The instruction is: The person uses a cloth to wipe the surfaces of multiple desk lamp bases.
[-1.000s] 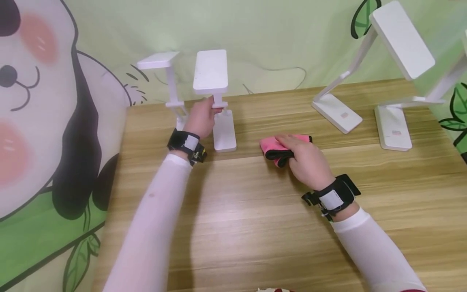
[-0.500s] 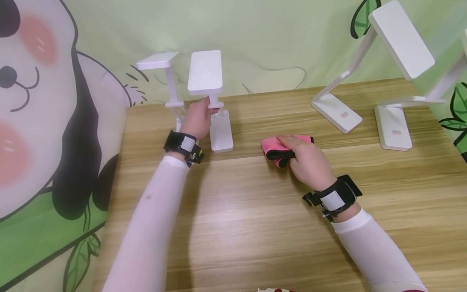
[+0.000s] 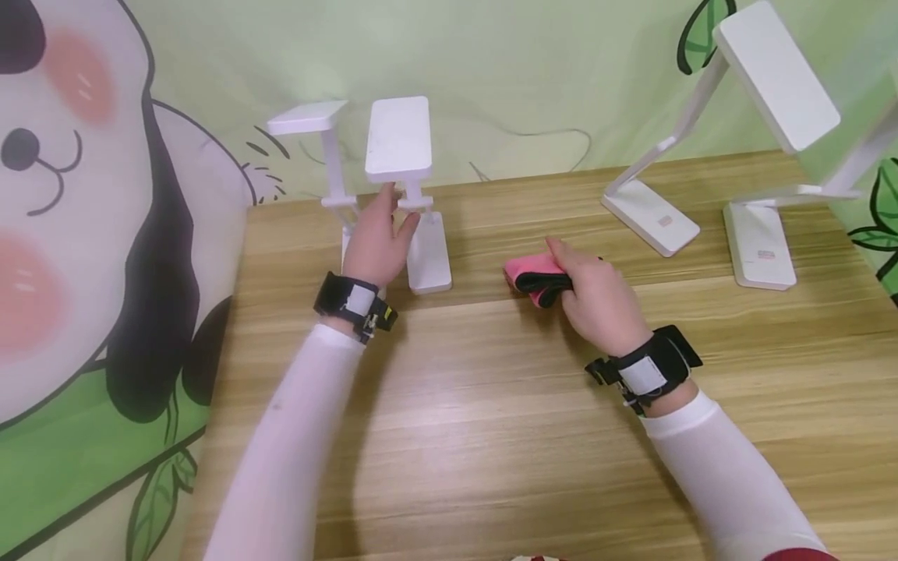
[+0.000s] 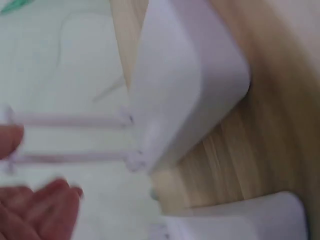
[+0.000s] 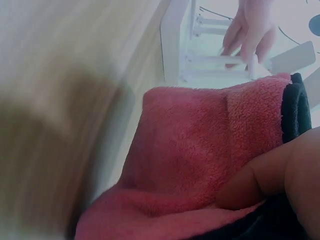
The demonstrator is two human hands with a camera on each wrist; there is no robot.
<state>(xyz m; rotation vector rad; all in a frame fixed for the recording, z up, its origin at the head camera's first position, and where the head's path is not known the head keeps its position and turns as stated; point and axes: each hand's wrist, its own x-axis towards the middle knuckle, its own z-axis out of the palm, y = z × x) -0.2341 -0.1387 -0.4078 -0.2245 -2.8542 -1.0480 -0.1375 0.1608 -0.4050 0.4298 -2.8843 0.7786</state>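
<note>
My left hand [image 3: 376, 243] is at the folding stem of a white desk lamp [image 3: 398, 139], thumb and fingers spread apart around it. In the left wrist view, fingertips [image 4: 52, 210] show beside the two thin rods of the stem, with a gap between them and the rods. The lamp's base [image 3: 429, 257] stands on the wooden table. My right hand [image 3: 602, 300] grips a folded pink towel [image 3: 528, 266] with black edging, thumb on the near side. In the right wrist view the towel [image 5: 190, 145] shows its fuzzy pink face close over the table.
A second white lamp [image 3: 305, 117] stands just left of the first, partly hidden behind my left hand. Two more white lamps stand at the right, one with its base [image 3: 652, 218] farther back, another base [image 3: 760, 245] nearer. The painted wall [image 3: 491, 70] borders the wooden table [image 3: 449, 436].
The lamp slid slightly left while my left hand held its stem; now that hand has loosened and its thumb has spread away. My right hand has bunched the towel and raised it a little.
</note>
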